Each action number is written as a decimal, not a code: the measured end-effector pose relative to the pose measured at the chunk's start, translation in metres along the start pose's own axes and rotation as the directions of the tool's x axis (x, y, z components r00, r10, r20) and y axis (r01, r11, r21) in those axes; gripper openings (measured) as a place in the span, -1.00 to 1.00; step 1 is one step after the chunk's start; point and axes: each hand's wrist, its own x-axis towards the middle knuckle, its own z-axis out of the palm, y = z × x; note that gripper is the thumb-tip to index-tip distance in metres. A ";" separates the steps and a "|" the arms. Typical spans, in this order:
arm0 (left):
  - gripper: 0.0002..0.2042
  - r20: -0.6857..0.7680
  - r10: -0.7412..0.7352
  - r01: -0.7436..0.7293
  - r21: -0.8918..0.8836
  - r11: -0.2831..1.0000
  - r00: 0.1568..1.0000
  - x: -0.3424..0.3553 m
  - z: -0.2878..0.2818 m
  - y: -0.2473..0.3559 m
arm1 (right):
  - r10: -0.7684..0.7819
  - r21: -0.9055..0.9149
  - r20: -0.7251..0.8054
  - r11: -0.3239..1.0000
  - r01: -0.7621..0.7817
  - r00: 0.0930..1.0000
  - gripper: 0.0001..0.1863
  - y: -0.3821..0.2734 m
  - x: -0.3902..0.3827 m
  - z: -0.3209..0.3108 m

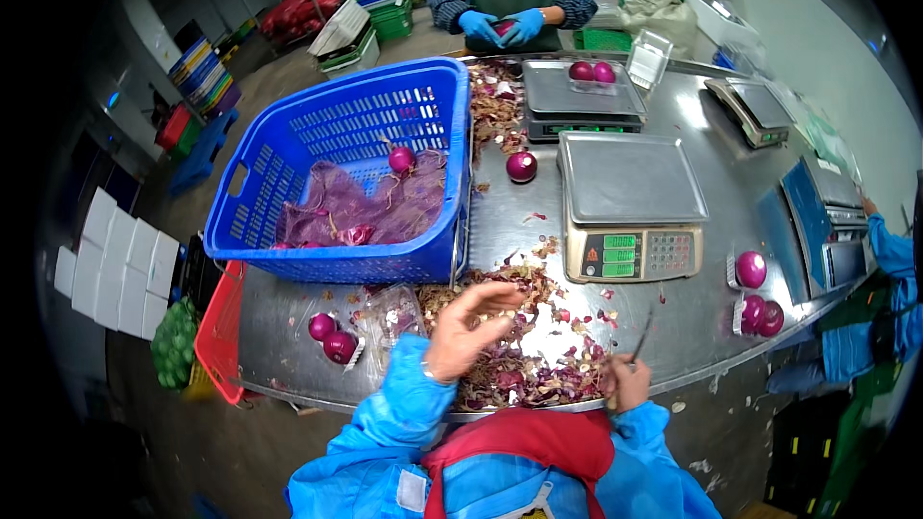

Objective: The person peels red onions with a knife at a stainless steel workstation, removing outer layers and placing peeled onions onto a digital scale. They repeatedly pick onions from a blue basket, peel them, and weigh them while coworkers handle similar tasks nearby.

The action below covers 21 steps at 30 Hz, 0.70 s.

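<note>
Holding a slim knife (643,334) blade-outward, apparently for safety, the right hand (628,383) curls its fingers closed near the front edge of the counter (694,329). The left hand (468,329), fingers loosely parted and seemingly empty, hovers above onion skins (519,377); two red onions (338,347) lie toward the front-left corner, perhaps set clear of those skins.

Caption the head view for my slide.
Right hand holding a knife, left hand open over onion peelings, blue basket beyond.
</note>
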 end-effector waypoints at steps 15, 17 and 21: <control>-0.62 -0.300 0.277 -0.033 0.622 0.783 0.913 0.053 -0.204 0.129 | 0.150 -0.045 0.166 0.989 -0.144 0.975 -0.86 0.006 -0.013 0.027; -0.59 -0.239 0.133 0.055 0.645 0.763 0.962 0.084 -0.244 0.116 | 0.165 -0.043 0.192 0.986 -0.160 0.967 -0.87 0.000 -0.014 0.036; -0.54 -0.221 -0.160 0.273 0.808 0.523 0.962 0.173 -0.287 0.066 | 0.134 -0.080 0.189 0.989 -0.121 0.973 -0.88 0.002 -0.006 0.043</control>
